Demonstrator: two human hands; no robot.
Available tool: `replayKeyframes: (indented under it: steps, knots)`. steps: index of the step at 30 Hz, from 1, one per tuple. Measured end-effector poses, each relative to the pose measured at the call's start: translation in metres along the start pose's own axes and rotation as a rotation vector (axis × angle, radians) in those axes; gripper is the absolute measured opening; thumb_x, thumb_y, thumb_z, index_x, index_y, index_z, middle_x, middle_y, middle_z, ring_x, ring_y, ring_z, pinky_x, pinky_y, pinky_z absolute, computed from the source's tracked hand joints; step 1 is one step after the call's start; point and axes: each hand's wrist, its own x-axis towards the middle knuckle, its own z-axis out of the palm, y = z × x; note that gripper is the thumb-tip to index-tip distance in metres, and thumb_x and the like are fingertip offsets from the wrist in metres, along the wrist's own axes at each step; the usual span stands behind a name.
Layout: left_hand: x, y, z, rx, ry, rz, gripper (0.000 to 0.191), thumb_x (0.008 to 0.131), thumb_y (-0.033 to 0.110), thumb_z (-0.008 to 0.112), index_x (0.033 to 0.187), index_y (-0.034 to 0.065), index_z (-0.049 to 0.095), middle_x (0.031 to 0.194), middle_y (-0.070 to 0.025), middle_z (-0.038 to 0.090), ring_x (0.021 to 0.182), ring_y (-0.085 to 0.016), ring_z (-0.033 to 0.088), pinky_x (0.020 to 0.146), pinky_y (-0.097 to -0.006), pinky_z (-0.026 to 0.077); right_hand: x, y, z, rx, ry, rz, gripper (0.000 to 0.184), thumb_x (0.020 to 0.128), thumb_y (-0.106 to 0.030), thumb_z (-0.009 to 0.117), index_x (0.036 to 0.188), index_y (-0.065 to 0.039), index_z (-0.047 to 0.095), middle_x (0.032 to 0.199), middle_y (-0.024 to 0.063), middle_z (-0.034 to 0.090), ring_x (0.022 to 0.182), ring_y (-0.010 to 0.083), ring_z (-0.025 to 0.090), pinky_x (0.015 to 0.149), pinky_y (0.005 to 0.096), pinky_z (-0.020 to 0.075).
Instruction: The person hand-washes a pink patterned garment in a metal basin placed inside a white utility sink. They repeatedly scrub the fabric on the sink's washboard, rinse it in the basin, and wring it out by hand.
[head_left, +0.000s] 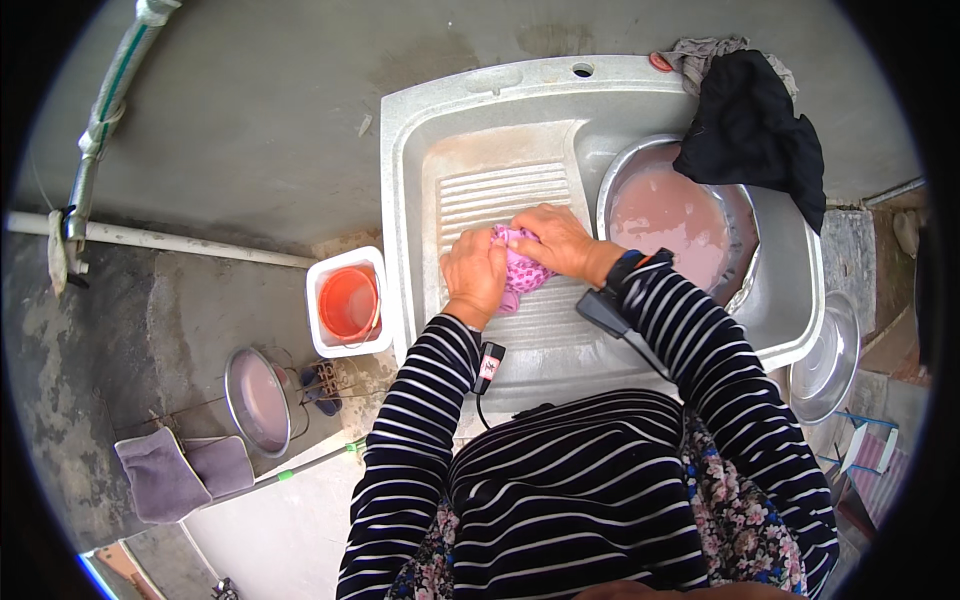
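A pink patterned cloth (529, 271) lies bunched on the ribbed washboard (504, 187) moulded into a grey laundry sink (396, 187). My left hand (475, 271) grips its left side, the thumb pressed along the fabric. From the right, my right hand (559, 238) holds the cloth's upper part with bent fingers. Both hands rest close together over the ridges. Much of the cloth is hidden beneath my fingers. Just right of the washboard, a metal basin (606, 184) holds cloudy pinkish water (667, 217).
Black fabric (754, 127) and a grey rag (701, 54) drape over the sink's back right corner. Left of the sink stands an orange-red bucket (347, 304) inside a white container (313, 300). Another basin (259, 401) of cloudy water sits lower left. A clear basin (829, 360) is at right.
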Motion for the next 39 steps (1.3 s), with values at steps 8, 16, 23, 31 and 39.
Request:
replayKeyframes:
  steps: [8, 16, 23, 31, 39]
  knots:
    - [-0.059, -0.029, -0.085, -0.812, 0.315, -0.745, 0.021, 0.1, 0.016, 0.05, 0.097, -0.0019, 0.062, 0.083, 0.0016, 0.059, 0.075, -0.007, 0.051, 0.069, -0.0227, 0.044, -0.061, -0.006, -0.049, -0.208, -0.147, 0.052, 0.046, 0.076, -0.02, 0.073, 0.119, -0.006, 0.063, 0.106, 0.0147, 0.065, 0.098, 0.031, 0.061, 0.083, 0.042, 0.0477]
    - [-0.088, -0.014, -0.121, -0.964, 0.229, -0.631, 0.024, 0.101, 0.018, 0.05, 0.091, 0.0012, 0.064, 0.081, 0.0033, 0.059, 0.072, -0.005, 0.05, 0.066, -0.0221, 0.043, -0.021, 0.015, -0.096, 0.416, 0.41, 0.334, 0.026, 0.081, -0.006, 0.069, 0.106, 0.003, 0.068, 0.089, 0.0087, 0.071, 0.081, 0.0144, 0.063, 0.076, 0.0277, 0.0511]
    - [-0.097, -0.032, -0.159, -0.995, 0.544, -0.636, 0.023, 0.101, 0.018, 0.05, 0.093, 0.0015, 0.064, 0.082, 0.001, 0.061, 0.07, -0.007, 0.054, 0.066, -0.0225, 0.046, -0.005, -0.006, -0.115, 0.774, 0.493, 0.323, 0.025, 0.09, -0.004, 0.062, 0.113, 0.003, 0.066, 0.099, 0.0024, 0.069, 0.085, 0.0095, 0.062, 0.078, 0.0234, 0.0511]
    - [-0.086, -0.021, -0.164, -0.981, 0.516, -0.608, 0.021, 0.1, 0.017, 0.05, 0.096, 0.0007, 0.064, 0.084, 0.0016, 0.06, 0.074, -0.007, 0.052, 0.069, -0.0215, 0.044, 0.045, -0.092, -0.151, 0.939, 0.555, -0.036, 0.028, 0.091, -0.004, 0.059, 0.118, 0.003, 0.064, 0.103, 0.0034, 0.068, 0.093, 0.0111, 0.063, 0.086, 0.0247, 0.0498]
    - [-0.094, -0.005, -0.111, -0.22, 0.139, -0.244, 0.036, 0.083, 0.003, 0.064, 0.119, -0.0025, 0.061, 0.112, -0.0128, 0.061, 0.103, -0.023, 0.059, 0.093, -0.0311, 0.046, -0.009, -0.095, -0.116, 0.364, -0.057, -0.339, 0.037, 0.08, 0.006, 0.064, 0.117, -0.001, 0.066, 0.107, 0.0076, 0.068, 0.1, 0.0166, 0.063, 0.092, 0.0276, 0.0499]
